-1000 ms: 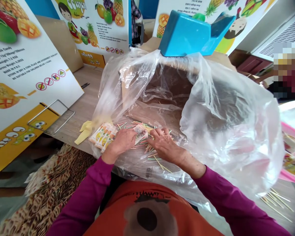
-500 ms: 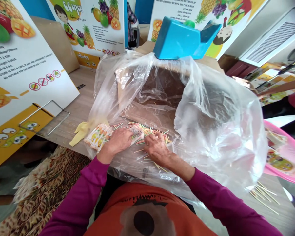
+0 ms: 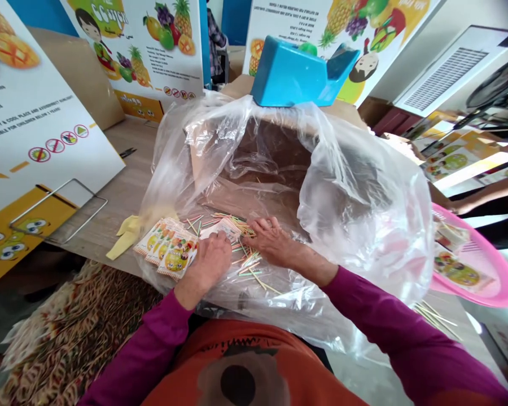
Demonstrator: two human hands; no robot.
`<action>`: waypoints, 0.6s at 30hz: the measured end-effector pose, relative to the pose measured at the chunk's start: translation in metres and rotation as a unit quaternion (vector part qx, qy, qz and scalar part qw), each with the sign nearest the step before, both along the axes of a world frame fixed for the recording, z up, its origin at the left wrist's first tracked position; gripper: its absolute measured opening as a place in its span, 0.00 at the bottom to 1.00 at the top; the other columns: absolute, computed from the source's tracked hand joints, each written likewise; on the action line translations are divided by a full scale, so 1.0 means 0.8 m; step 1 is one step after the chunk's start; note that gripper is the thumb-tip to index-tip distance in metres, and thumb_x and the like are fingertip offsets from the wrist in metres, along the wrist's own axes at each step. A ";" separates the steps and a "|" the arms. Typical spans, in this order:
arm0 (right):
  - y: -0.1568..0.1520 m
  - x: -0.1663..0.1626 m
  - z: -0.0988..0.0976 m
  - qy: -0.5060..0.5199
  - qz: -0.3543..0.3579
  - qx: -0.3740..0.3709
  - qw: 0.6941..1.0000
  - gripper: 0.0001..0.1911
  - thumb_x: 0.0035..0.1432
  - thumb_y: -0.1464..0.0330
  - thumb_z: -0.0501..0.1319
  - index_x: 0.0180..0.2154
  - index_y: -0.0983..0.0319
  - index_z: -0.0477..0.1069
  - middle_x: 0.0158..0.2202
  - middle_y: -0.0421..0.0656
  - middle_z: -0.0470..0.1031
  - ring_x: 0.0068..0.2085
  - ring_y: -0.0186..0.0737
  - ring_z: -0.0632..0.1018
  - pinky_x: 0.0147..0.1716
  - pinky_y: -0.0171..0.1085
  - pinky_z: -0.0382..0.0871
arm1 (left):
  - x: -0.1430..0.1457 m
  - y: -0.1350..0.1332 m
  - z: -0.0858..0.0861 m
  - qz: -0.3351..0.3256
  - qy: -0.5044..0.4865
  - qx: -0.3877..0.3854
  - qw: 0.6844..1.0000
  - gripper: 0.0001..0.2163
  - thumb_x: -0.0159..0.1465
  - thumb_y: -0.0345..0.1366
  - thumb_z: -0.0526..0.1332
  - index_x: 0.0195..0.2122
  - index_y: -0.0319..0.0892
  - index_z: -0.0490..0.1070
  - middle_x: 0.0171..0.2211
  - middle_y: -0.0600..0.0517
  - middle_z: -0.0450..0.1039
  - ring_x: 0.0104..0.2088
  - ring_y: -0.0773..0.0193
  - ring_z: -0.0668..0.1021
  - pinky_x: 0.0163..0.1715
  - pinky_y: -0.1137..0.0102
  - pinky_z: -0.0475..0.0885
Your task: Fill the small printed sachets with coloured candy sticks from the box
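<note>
Thin coloured candy sticks [image 3: 254, 260] lie loosely on clear plastic in front of an open carton. My left hand [image 3: 211, 260] is closed at the near edge of a small printed candy packet [image 3: 228, 226], its fingertips partly hidden. Beside its wrist several similar packets [image 3: 169, 248] lie fanned out, overlapping. My right hand [image 3: 273, 242] is over the stick pile, fingers bent and pressed together on some sticks; how many is hidden. The clear plastic bag [image 3: 364, 208] lines the carton [image 3: 275, 152], whose opening faces me.
A blue tape dispenser [image 3: 296, 76] stands on top of the carton. Printed boxes [image 3: 55, 118] stand left and behind. A wire frame [image 3: 63, 211] and yellow strip [image 3: 125, 237] lie left. At right are a pink basket [image 3: 502, 282] with packets, loose sticks [image 3: 438, 318] and another person's arm [image 3: 486, 194].
My left hand has shifted slightly right and down, and more fanned packets show beside it. My right hand has moved a little farther forward. The view has turned, showing another person's arm.
</note>
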State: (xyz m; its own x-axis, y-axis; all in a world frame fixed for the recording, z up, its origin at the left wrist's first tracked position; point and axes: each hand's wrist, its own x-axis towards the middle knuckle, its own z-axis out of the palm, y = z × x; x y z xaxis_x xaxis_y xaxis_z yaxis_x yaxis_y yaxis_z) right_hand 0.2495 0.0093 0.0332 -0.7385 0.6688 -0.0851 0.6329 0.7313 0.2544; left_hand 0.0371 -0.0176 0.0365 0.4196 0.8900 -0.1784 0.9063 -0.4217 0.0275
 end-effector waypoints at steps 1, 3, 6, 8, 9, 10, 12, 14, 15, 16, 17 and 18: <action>-0.001 0.000 -0.003 0.004 0.008 0.004 1.000 0.15 0.73 0.73 0.58 0.53 0.54 0.80 0.66 0.53 0.74 0.60 0.57 0.74 0.58 0.58 0.66 | -0.002 0.000 0.000 -0.002 -0.001 -0.001 1.000 0.17 0.71 0.24 0.53 0.52 0.35 0.81 0.54 0.33 0.78 0.53 0.43 0.80 0.46 0.57 0.77; -0.006 0.005 -0.007 0.011 0.015 0.012 1.000 0.13 0.73 0.73 0.59 0.49 0.56 0.80 0.65 0.52 0.74 0.61 0.57 0.73 0.61 0.59 0.65 | -0.008 0.002 0.000 -0.006 -0.007 -0.007 1.000 0.17 0.71 0.25 0.54 0.52 0.36 0.81 0.53 0.35 0.79 0.53 0.44 0.80 0.47 0.57 0.77; -0.018 0.014 -0.010 0.008 -0.036 0.017 0.999 0.12 0.73 0.74 0.58 0.46 0.60 0.81 0.63 0.55 0.76 0.60 0.57 0.73 0.60 0.59 0.65 | -0.015 0.003 -0.004 -0.007 -0.021 -0.002 1.000 0.15 0.71 0.26 0.56 0.52 0.38 0.81 0.53 0.37 0.79 0.53 0.45 0.80 0.48 0.58 0.77; -0.022 0.014 -0.005 0.007 -0.089 0.007 0.996 0.15 0.74 0.75 0.55 0.47 0.62 0.81 0.63 0.56 0.76 0.58 0.58 0.73 0.57 0.57 0.66 | -0.019 0.003 -0.009 -0.008 -0.031 0.010 0.999 0.15 0.71 0.27 0.55 0.51 0.39 0.81 0.53 0.38 0.79 0.53 0.47 0.79 0.48 0.59 0.77; -0.021 0.012 0.000 0.007 -0.113 -0.002 0.994 0.16 0.74 0.76 0.53 0.48 0.62 0.81 0.63 0.56 0.76 0.58 0.58 0.73 0.56 0.56 0.67 | -0.020 0.004 -0.012 -0.008 -0.034 0.013 0.999 0.16 0.71 0.27 0.54 0.51 0.39 0.81 0.52 0.38 0.79 0.53 0.47 0.79 0.48 0.59 0.77; -0.019 0.008 0.005 0.007 -0.134 -0.012 0.991 0.17 0.74 0.76 0.52 0.50 0.62 0.80 0.63 0.57 0.76 0.57 0.58 0.73 0.54 0.55 0.67 | -0.021 0.004 -0.015 -0.010 -0.038 0.015 0.999 0.16 0.72 0.27 0.54 0.50 0.39 0.81 0.51 0.38 0.80 0.52 0.48 0.79 0.48 0.59 0.76; -0.010 -0.002 0.014 0.004 -0.172 -0.033 0.985 0.17 0.73 0.76 0.52 0.51 0.64 0.79 0.60 0.58 0.77 0.57 0.59 0.73 0.53 0.53 0.66 | -0.022 0.005 -0.020 -0.011 -0.051 0.018 0.999 0.15 0.71 0.27 0.54 0.48 0.38 0.81 0.49 0.38 0.80 0.51 0.48 0.80 0.47 0.59 0.76; 0.000 -0.014 0.018 0.003 -0.202 -0.054 0.978 0.17 0.73 0.76 0.53 0.51 0.65 0.79 0.55 0.59 0.78 0.57 0.60 0.73 0.52 0.52 0.66 | -0.024 0.007 -0.023 -0.005 -0.069 0.021 0.997 0.14 0.71 0.28 0.56 0.46 0.38 0.82 0.48 0.39 0.80 0.50 0.48 0.80 0.47 0.59 0.76; 0.005 -0.019 0.018 0.006 -0.214 -0.063 0.975 0.16 0.73 0.76 0.53 0.51 0.65 0.79 0.54 0.58 0.79 0.57 0.60 0.73 0.51 0.52 0.66 | -0.024 0.007 -0.025 -0.001 -0.078 0.023 0.997 0.13 0.70 0.28 0.57 0.45 0.39 0.82 0.48 0.39 0.80 0.50 0.48 0.80 0.47 0.59 0.76; 0.008 -0.024 0.016 0.011 -0.227 -0.069 0.971 0.16 0.73 0.76 0.53 0.51 0.65 0.78 0.54 0.58 0.79 0.56 0.59 0.73 0.51 0.52 0.66 | -0.025 0.007 -0.027 0.002 -0.086 0.026 0.996 0.12 0.70 0.28 0.58 0.45 0.39 0.82 0.47 0.39 0.80 0.49 0.48 0.80 0.48 0.59 0.76; 0.010 -0.029 0.014 0.017 -0.240 -0.071 0.968 0.16 0.73 0.75 0.53 0.51 0.64 0.78 0.54 0.57 0.79 0.56 0.59 0.73 0.51 0.51 0.66 | -0.025 0.007 -0.028 0.006 -0.092 0.028 0.995 0.12 0.70 0.28 0.58 0.44 0.39 0.82 0.46 0.40 0.80 0.49 0.49 0.80 0.48 0.59 0.76; 0.011 -0.033 0.012 0.024 -0.252 -0.069 0.965 0.16 0.74 0.74 0.53 0.52 0.63 0.78 0.54 0.56 0.79 0.56 0.58 0.73 0.51 0.51 0.66 | -0.025 0.006 -0.030 0.010 -0.096 0.030 0.995 0.12 0.70 0.28 0.57 0.44 0.39 0.82 0.46 0.40 0.80 0.48 0.49 0.80 0.47 0.59 0.76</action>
